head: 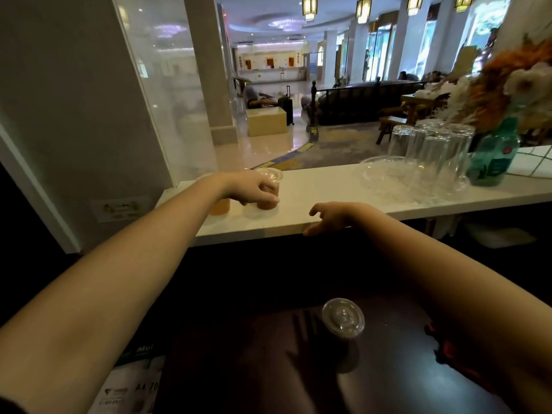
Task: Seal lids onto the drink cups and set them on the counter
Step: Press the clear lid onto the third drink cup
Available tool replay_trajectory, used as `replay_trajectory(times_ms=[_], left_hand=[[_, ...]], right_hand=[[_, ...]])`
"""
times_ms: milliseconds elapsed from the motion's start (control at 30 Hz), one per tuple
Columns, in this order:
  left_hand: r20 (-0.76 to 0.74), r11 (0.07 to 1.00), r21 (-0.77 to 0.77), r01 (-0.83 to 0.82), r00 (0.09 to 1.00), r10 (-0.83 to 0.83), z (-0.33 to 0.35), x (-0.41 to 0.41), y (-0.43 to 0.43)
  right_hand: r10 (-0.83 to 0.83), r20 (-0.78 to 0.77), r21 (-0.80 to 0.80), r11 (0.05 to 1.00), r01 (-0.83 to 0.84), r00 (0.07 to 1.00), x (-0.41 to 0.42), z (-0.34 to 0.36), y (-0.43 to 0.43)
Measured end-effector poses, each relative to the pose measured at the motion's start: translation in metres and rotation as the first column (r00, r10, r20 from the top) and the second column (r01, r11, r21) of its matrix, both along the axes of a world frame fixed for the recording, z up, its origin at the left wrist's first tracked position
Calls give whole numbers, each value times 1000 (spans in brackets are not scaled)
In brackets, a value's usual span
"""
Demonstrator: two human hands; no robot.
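Lidded cup nearest (contents dark); left hand grips counter cup, right hand loose, empty.

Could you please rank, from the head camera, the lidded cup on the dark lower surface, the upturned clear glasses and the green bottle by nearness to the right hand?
Measured from the right hand, resting on the counter's front edge:
1. Lidded cup, below the hand on the dark lower surface.
2. Upturned clear glasses, further right on the counter.
3. Green bottle, just beyond the glasses, at the far right.

Hotel lobby: glossy marble floor, white pillar, hanging lanterns, dark sofa, tall bright windows
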State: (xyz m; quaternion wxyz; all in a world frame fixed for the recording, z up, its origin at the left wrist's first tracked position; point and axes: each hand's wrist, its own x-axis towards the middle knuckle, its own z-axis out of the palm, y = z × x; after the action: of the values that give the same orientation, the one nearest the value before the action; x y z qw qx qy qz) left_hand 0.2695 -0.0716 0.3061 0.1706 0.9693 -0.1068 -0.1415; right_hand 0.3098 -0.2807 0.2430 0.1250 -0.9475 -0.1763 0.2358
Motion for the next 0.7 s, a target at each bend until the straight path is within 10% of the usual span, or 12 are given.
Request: replay_trajectory(times_ms=[200, 700], left_hand=[[-221, 997, 81, 10, 975, 8, -42, -31, -36], [-210, 998, -33, 45, 976, -51, -219, -66, -120]], right_hand=[[29, 0, -90, 996, -29, 1000, -34, -28, -32], [-24, -80, 72, 997, 30, 996, -89, -164, -90]])
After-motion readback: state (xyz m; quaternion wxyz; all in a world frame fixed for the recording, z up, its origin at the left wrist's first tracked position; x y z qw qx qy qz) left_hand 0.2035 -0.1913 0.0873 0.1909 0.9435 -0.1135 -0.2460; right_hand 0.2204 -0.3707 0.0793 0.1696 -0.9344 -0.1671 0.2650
